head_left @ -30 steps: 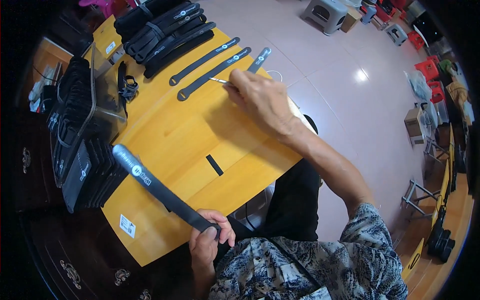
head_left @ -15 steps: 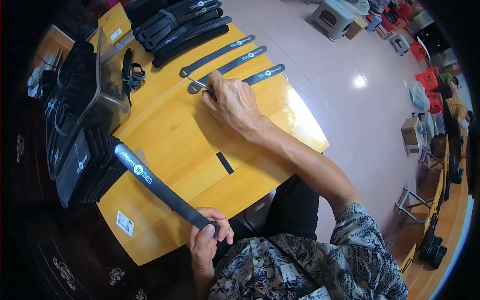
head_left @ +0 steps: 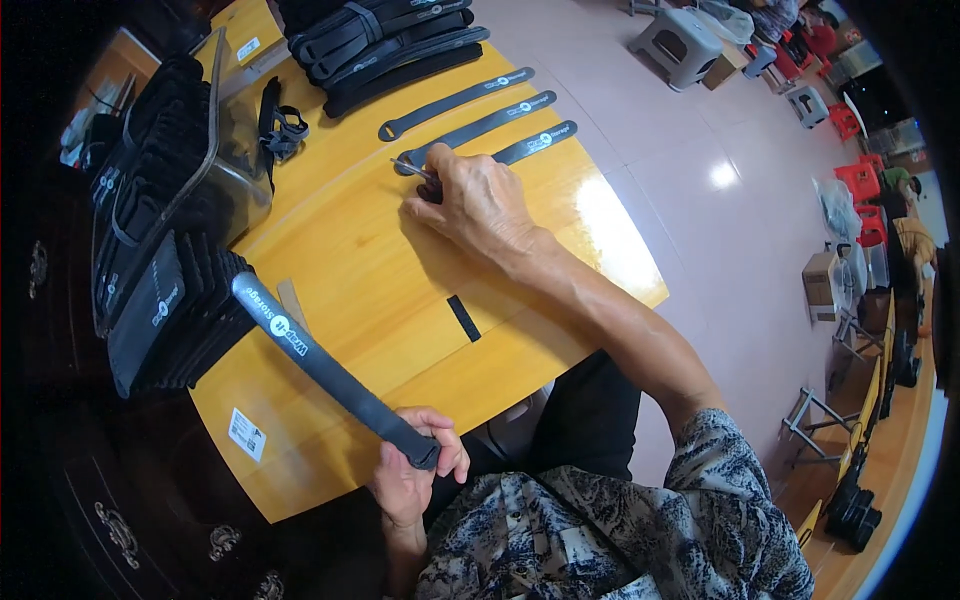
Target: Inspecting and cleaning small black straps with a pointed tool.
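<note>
My left hand (head_left: 415, 470), near the table's front edge, grips a long dark grey hook-and-loop strap (head_left: 335, 385) by its end, fingers curled round it. The strap slants up to the left over the table, its printed side upward. My right hand (head_left: 485, 200) is closed round a small tool with a thin metal tip (head_left: 405, 167); its kind is mostly hidden in the fist. Three similar straps lie side by side beyond that hand: a far strap (head_left: 455, 105), a middle strap (head_left: 480, 123) and a near strap (head_left: 538, 143), partly covered by the hand.
A short black strip (head_left: 463, 319) lies mid-table. Bundled straps (head_left: 390, 50) are stacked at the back. A clear bin (head_left: 215, 120) of black straps stands left, with a stack of dark straps (head_left: 165, 310) before it. A loose strap (head_left: 282, 132) lies beside the bin. Tile floor lies right.
The table scene has shifted slightly in the picture. The strap in my left hand has turned a little, its slotted end now showing more. My right hand stays by the straps with the tool.
</note>
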The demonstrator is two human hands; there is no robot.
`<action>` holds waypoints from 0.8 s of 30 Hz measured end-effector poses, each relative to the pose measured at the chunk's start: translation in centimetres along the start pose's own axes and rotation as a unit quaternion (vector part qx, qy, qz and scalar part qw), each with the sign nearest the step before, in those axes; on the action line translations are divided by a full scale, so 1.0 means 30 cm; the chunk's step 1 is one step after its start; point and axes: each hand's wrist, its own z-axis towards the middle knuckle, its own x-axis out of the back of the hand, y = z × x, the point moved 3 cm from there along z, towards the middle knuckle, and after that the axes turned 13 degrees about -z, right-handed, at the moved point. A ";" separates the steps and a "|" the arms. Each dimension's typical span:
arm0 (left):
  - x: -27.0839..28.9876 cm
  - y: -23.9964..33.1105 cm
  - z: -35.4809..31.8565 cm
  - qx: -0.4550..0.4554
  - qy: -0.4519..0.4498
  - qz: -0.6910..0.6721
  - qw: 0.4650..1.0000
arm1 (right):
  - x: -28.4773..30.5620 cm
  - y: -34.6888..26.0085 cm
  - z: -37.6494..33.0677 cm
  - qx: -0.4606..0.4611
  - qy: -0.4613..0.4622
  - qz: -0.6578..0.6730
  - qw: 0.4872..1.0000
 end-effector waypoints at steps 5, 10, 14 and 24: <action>-0.023 -0.007 0.003 0.016 0.011 0.021 1.000 | 0.037 0.033 -0.013 -0.015 -0.016 0.027 0.999; -0.004 -0.027 -0.025 0.001 0.045 -0.004 0.999 | -0.004 0.018 -0.014 -0.021 0.005 0.059 0.998; -0.036 -0.039 -0.021 -0.039 0.046 0.050 0.997 | 0.075 -0.002 -0.040 0.003 0.044 0.078 0.996; -0.103 -0.049 -0.015 -0.108 0.036 0.143 0.983 | 0.368 0.009 -0.343 -0.040 -0.001 0.201 0.979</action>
